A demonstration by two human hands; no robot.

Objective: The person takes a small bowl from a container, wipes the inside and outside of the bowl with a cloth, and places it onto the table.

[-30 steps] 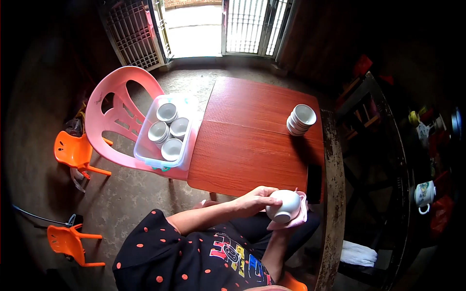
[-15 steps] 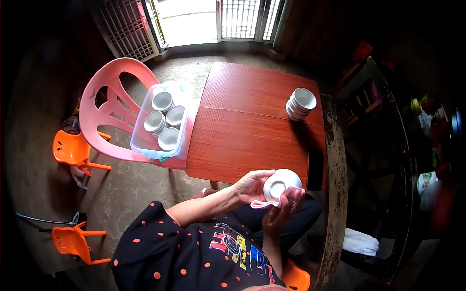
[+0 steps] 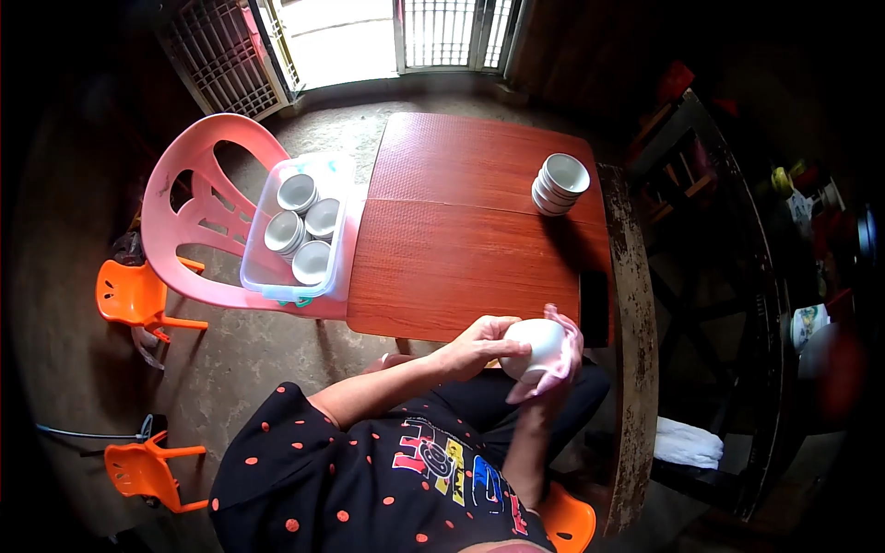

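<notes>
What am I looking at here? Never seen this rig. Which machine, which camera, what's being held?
No machine: these are a person's bare hands. The one view comes from a camera on their head, looking forward and down.

The left hand holds a white bowl; the right hand has a pink cloth against it.

On the reddish-brown table stand a stack of bowls near the far right corner and a dark, flat object at the right edge; I can't tell what that is. Left of the table, a pink chair bears a clear plastic box with more bowls inside.
</notes>
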